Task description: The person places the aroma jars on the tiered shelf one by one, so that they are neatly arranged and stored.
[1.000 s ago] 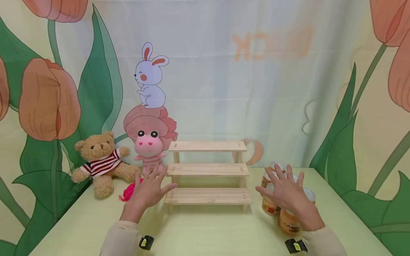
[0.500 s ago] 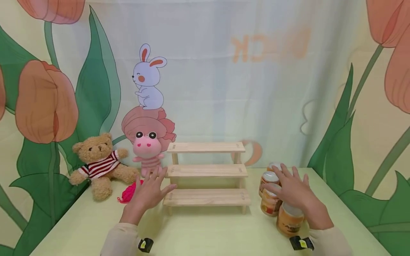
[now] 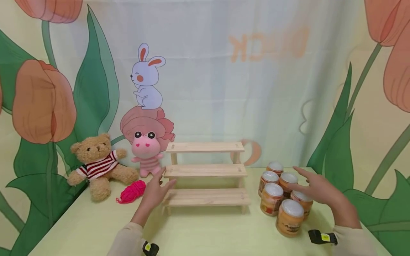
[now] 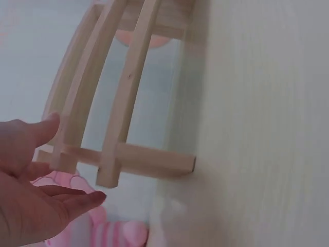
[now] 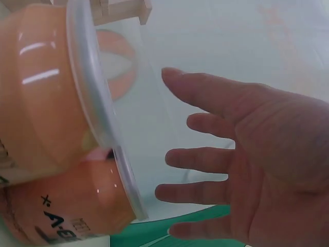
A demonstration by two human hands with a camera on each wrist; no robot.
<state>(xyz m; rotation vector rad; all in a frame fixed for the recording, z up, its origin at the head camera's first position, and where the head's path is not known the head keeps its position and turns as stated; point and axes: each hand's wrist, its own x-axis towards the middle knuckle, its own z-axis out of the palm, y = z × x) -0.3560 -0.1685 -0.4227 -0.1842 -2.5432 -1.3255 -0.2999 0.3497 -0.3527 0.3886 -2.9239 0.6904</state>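
My left hand (image 3: 156, 192) hovers at the left end of a three-step wooden stand (image 3: 206, 170), thumb apart from the fingers, holding nothing. In the left wrist view the stand's slats (image 4: 130, 87) run just past the fingertips. A ball of bright pink yarn (image 3: 132, 192) lies left of this hand. On the right, my right hand (image 3: 323, 190) is raised over the right side of a group of several jars with orange contents and pale lids (image 3: 290, 217). Its fingers are spread in the right wrist view, apart from the nearest jar (image 5: 41, 98).
A teddy bear (image 3: 100, 167) in a striped shirt sits at the back left. Beside it stands a pink plush toy (image 3: 146, 153) with big eyes. The pale table (image 3: 205, 234) ends at a printed curtain (image 3: 205, 78) behind.
My right hand has moved right and turned sideways, uncovering more of the jars. My left hand has turned onto its side, uncovering the yarn. The camera view has shifted slightly.
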